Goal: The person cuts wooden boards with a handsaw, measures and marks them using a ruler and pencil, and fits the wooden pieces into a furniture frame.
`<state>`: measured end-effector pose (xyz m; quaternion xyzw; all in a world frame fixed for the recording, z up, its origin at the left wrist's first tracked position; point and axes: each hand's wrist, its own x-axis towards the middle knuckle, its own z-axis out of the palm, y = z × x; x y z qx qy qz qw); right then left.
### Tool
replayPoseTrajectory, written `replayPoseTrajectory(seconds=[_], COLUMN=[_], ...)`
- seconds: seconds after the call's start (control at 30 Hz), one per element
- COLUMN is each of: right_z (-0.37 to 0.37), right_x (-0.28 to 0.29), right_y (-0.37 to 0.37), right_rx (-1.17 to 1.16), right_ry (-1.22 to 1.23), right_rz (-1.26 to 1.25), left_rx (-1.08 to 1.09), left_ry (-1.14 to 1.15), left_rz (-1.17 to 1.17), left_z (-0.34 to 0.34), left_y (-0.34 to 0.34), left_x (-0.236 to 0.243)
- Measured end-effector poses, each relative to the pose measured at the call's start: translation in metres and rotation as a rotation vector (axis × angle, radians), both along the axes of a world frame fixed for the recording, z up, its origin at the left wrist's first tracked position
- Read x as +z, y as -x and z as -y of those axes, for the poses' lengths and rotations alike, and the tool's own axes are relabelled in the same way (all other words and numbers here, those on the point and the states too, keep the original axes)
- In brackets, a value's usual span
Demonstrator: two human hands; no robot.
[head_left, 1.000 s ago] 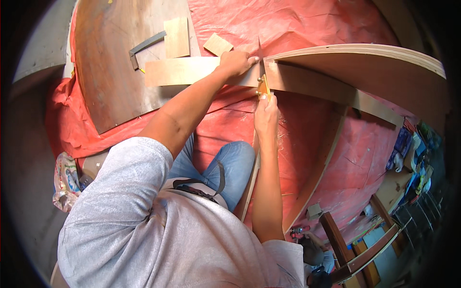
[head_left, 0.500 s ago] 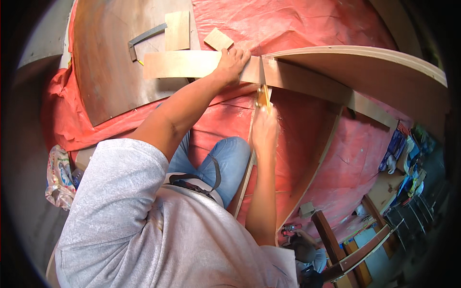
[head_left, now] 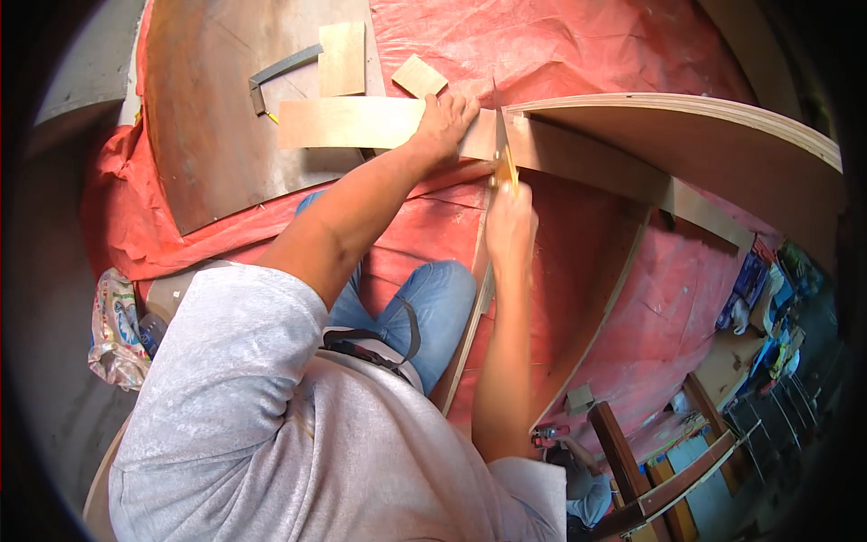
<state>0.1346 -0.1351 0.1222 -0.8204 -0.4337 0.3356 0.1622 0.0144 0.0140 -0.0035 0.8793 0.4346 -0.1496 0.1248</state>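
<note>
Red sheeting (head_left: 578,45) covers much of the floor. Far left, a plastic bag (head_left: 116,336) sits near the person's sleeve (head_left: 226,307). Next comes a brown board (head_left: 194,167) with a square (head_left: 287,65) on it, and beside that a pale block (head_left: 341,59). A smaller block (head_left: 420,76) lies just past the board's edge. Over the board runs a wood strip (head_left: 343,124), reaching rightward beneath the edge of a curved panel (head_left: 686,140). Palm down, the left hand (head_left: 442,126) bears on the strip with its fingers fanned out, pinching nothing. Just right of it, the saw (head_left: 500,135) stands on edge across the strip, close by the panel's end. The right hand (head_left: 511,221) is wrapped around the saw's handle.

Cutting looks under way: the blade is set at the line, and the strip's two sides remain lined up, so parting them seems left to do. Depth of cut cannot be told. Farther right, clutter (head_left: 768,298) is heaped near another person (head_left: 591,497).
</note>
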Motion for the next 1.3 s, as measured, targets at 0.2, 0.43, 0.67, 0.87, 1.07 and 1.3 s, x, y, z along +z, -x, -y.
replayPoseTrajectory(seconds=[0.2,0.43,0.67,0.87,1.07,1.3], right_z=[0.018,-0.046,0.035,-0.048,-0.009,-0.014], right_x=[0.028,-0.064,0.051,-0.06,0.006,0.003], right_y=[0.015,-0.009,0.014,0.0,0.003,0.016], right_rx=[-0.03,0.033,-0.102,0.04,-0.009,0.035], right_ry=[0.048,-0.082,0.188,-0.044,0.089,0.062], right_rz=[0.006,0.094,0.003,0.042,0.012,0.065], left_rx=[0.027,0.031,0.039,0.05,0.005,0.028], left_ry=[-0.042,-0.023,-0.007,-0.002,-0.075,-0.054], left_rz=[0.077,0.077,0.07,0.065,0.061,0.063], left_z=[0.004,-0.004,0.003,0.002,0.002,0.005], left_y=[0.0,0.0,0.002,0.0,0.001,0.001], left_x=[-0.015,0.0,-0.011,-0.009,-0.008,-0.01])
